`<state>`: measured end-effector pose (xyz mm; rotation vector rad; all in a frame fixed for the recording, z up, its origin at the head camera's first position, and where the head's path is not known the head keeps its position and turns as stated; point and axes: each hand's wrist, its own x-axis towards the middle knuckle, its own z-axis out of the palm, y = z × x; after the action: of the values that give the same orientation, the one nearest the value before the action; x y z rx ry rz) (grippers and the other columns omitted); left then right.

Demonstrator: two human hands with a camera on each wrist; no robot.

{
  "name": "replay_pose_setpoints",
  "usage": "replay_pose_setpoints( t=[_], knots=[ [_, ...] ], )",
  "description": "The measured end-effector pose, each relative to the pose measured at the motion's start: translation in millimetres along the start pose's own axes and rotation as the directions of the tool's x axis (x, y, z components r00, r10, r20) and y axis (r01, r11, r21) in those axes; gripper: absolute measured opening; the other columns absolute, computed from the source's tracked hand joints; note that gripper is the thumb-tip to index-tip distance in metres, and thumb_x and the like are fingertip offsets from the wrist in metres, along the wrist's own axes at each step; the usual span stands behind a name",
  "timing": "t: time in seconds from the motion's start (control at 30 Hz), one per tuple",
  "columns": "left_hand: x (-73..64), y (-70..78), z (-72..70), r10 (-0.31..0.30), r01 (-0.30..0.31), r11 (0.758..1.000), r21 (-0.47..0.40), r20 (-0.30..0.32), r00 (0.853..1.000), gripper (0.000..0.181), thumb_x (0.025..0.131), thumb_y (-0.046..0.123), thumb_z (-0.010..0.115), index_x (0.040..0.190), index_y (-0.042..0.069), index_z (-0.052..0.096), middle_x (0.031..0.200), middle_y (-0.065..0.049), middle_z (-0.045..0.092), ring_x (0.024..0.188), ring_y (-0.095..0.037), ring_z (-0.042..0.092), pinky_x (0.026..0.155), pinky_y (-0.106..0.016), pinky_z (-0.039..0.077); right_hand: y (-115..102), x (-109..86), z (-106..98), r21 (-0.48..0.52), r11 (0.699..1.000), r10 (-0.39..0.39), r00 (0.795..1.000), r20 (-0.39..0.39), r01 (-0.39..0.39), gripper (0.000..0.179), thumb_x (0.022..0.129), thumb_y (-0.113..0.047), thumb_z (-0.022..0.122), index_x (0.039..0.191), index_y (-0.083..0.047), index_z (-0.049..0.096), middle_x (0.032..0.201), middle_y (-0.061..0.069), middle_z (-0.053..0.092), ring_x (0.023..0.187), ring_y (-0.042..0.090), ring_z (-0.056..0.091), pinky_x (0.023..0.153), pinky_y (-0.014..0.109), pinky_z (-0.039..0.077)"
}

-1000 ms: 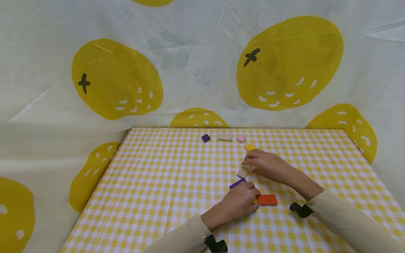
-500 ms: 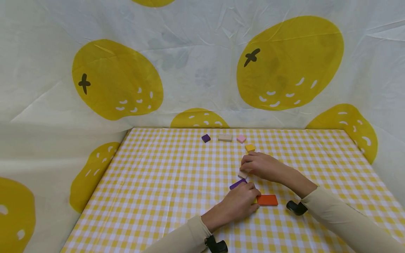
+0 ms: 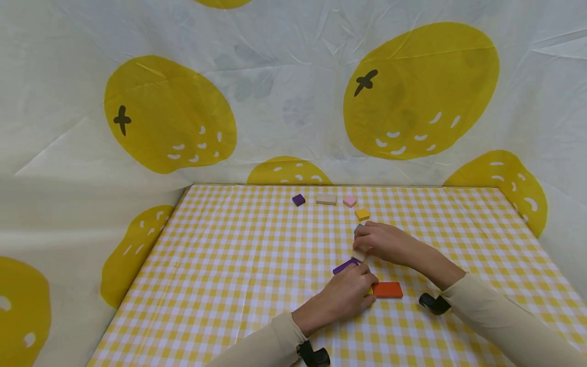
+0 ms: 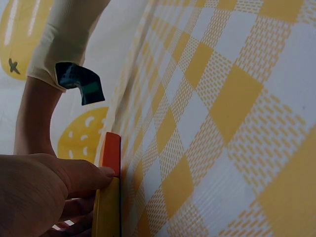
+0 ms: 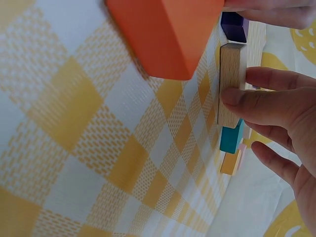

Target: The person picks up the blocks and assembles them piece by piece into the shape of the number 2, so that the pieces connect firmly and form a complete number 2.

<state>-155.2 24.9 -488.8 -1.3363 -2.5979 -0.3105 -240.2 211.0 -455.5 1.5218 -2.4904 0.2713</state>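
In the head view, my right hand [image 3: 387, 242] pinches a plain wooden block [image 5: 231, 74] between thumb and fingers, flat on the cloth. One end of it meets a purple block [image 3: 345, 266]; a teal block [image 5: 230, 138] lies at its other end, mostly covered by my fingers in the head view. Lower down, my left hand [image 3: 349, 294] grips a yellow block [image 4: 107, 207], its thumb near the joint with an orange-red block [image 3: 388, 290]. That block's end touches the yellow one. Most of the yellow block is hidden from above.
Farther along the curved row lie an orange-yellow block [image 3: 362, 214], a pink block [image 3: 350, 201], a pale wooden block [image 3: 326, 200] and a dark purple block [image 3: 298, 200]. A checked cloth [image 3: 220, 265] covers the table; a patterned curtain [image 3: 284, 102] rises behind.
The wooden block has shifted slightly right in my right hand, its near end now by the purple block. A bit of the teal block shows again above my fingers. My left hand stays put.
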Motion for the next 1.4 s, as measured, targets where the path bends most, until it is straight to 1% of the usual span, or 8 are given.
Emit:
replay_pose_setpoints(
  t=[0.17,0.37,0.63,0.8,0.97,1.2,1.4],
  knots=[
    [0.1,0.0,-0.7,0.001,-0.001,1.0,-0.008,0.003,1.0,0.02,0.091,0.033,0.076,0.105,0.018,0.075,0.099,0.006,0.063,0.089,-0.005,0.058,0.082,-0.015,0.046,-0.1,-3.2,0.1,0.004,1.0,0.02,1.0,0.005,-0.02,0.026,0.077,-0.001,0.084,0.091,-0.02,0.074,0.095,-0.006,0.065,0.084,0.012,0.054,0.07,0.024,0.049],
    [0.0,-0.3,-1.1,0.002,-0.002,1.0,-0.012,0.009,1.0,0.021,0.092,0.033,0.075,0.106,0.017,0.075,0.099,0.007,0.064,0.09,-0.004,0.058,0.083,-0.014,0.045,-0.4,-5.3,-0.1,-0.01,1.0,0.023,1.0,0.009,-0.023,0.027,0.076,-0.002,0.086,0.091,-0.02,0.074,0.094,-0.007,0.065,0.084,0.012,0.055,0.07,0.024,0.049],
    [-0.6,0.3,-2.0,-0.009,0.009,1.0,-0.006,0.017,1.0,0.02,0.092,0.033,0.074,0.106,0.018,0.075,0.099,0.007,0.064,0.091,-0.005,0.058,0.084,-0.015,0.045,-2.1,-6.6,-1.1,-0.026,1.0,0.011,1.0,-0.016,-0.011,0.033,0.069,0.0,0.09,0.092,-0.019,0.075,0.094,-0.006,0.066,0.084,0.012,0.057,0.069,0.025,0.05],
    [-0.1,0.6,-3.1,-0.008,0.008,1.0,0.007,0.02,1.0,0.02,0.093,0.034,0.074,0.105,0.018,0.075,0.099,0.007,0.064,0.091,-0.005,0.058,0.088,-0.017,0.045,-3.4,-6.6,-2.9,-0.025,0.999,0.03,1.0,0.006,-0.029,0.033,0.069,-0.001,0.09,0.093,-0.018,0.075,0.095,-0.005,0.067,0.086,0.013,0.058,0.07,0.026,0.051],
    [0.0,0.5,-3.6,-0.008,0.008,1.0,0.0,0.026,1.0,0.02,0.093,0.033,0.074,0.106,0.018,0.075,0.099,0.008,0.064,0.092,-0.005,0.058,0.091,-0.018,0.044,-3.8,-6.8,-4.1,-0.014,0.999,0.047,0.999,0.023,-0.046,0.032,0.071,-0.003,0.09,0.094,-0.019,0.075,0.096,-0.005,0.067,0.086,0.013,0.058,0.07,0.026,0.051],
    [-0.1,0.7,-3.4,-0.015,0.015,1.0,-0.007,0.035,0.999,0.021,0.093,0.034,0.074,0.107,0.018,0.075,0.1,0.008,0.064,0.092,-0.005,0.058,0.09,-0.018,0.044,-4.1,-6.8,-3.8,-0.005,0.999,0.041,0.999,0.017,-0.041,0.032,0.069,-0.006,0.092,0.094,-0.018,0.075,0.095,-0.005,0.066,0.085,0.013,0.056,0.07,0.026,0.051],
    [0.5,1.2,-3.4,-0.013,0.013,1.0,0.006,0.039,0.999,0.021,0.093,0.034,0.074,0.106,0.018,0.075,0.099,0.008,0.064,0.09,-0.004,0.057,0.091,-0.018,0.044,-3.7,-7.9,-3.1,-0.02,0.999,0.032,0.999,0.003,-0.032,0.034,0.067,-0.008,0.093,0.094,-0.018,0.075,0.094,-0.005,0.066,0.085,0.012,0.057,0.069,0.025,0.052]
  ],
)
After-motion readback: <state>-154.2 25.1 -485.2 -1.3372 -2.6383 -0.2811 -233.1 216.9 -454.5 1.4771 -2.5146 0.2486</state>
